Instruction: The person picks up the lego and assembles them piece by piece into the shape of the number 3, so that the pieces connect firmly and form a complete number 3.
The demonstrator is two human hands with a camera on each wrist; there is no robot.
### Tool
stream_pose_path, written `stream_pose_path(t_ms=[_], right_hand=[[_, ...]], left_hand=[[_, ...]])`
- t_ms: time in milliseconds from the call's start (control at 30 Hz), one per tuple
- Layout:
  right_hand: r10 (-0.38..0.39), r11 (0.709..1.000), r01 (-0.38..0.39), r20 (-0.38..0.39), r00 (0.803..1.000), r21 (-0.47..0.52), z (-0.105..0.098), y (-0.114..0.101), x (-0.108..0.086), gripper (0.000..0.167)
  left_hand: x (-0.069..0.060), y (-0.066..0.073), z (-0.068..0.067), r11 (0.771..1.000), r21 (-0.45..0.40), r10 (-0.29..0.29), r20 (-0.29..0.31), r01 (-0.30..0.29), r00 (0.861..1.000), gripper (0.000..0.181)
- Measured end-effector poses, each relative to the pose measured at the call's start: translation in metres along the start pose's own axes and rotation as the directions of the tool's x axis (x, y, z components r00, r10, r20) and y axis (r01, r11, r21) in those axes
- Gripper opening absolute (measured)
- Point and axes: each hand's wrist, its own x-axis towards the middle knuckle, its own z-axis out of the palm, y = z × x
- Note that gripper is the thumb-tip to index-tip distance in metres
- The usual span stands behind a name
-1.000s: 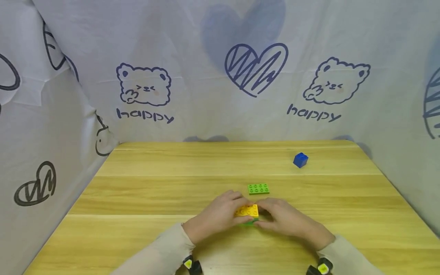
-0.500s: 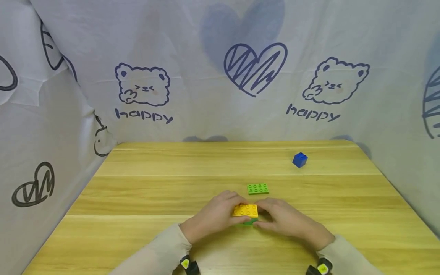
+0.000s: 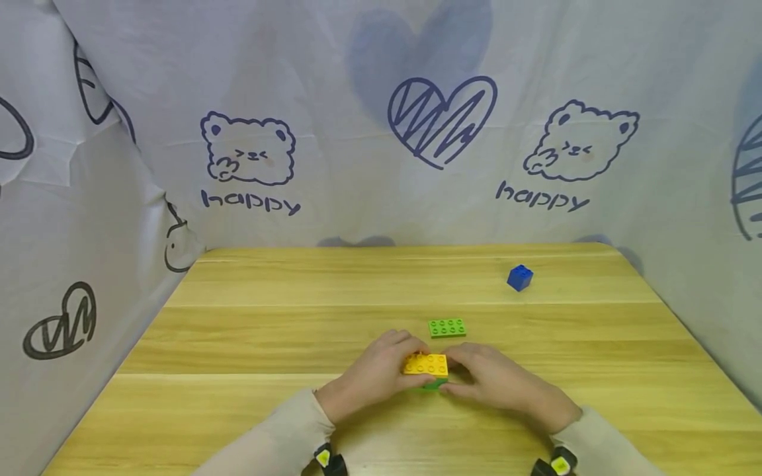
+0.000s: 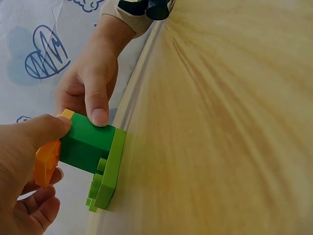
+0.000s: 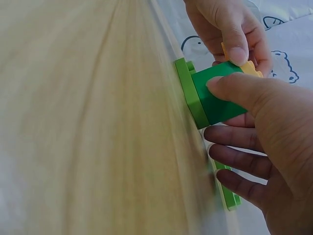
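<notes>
Both hands hold one stack of bricks: a yellow-orange brick on top, a dark green block under it, and a light green plate at the bottom against the table. My left hand grips the upper part, its thumb on the near side at the seam of yellow and green. From the right, my right hand pinches the dark green block, thumb on its near face in the right wrist view, the other fingers loosely bent. The stack's left end is partly hidden by my left hand.
A loose light green plate with studs lies just behind the stack. Farther back to the right sits a blue brick. The wooden table ends at a printed white cloth at the back and sides.
Compared with one second ago, my left hand has shifted slightly left on the stack, and more of the yellow brick's top shows. My right hand, the blue brick and the loose plate stay put.
</notes>
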Motion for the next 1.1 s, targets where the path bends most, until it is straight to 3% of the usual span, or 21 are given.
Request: stream_pose_path(t_ms=[533,800,1100], right_hand=[[0.086,0.996,-0.086,-0.014,0.996,-0.003,-0.015,0.010,-0.004,0.074],[0.133,0.991,-0.136,-0.100,0.986,-0.020,-0.030,0.020,-0.005,0.058],[0.175,0.976,-0.203,-0.264,0.948,-0.081,-0.044,0.047,-0.006,0.051]], left_hand=[[0.000,0.001,0.001,1.000,0.018,-0.004,-0.007,0.004,1.000,0.040],[0.000,0.001,0.002,1.000,0.012,-0.019,0.001,0.019,1.000,0.039],[0.001,0.002,0.002,0.999,-0.002,-0.040,0.013,0.040,0.999,0.038]])
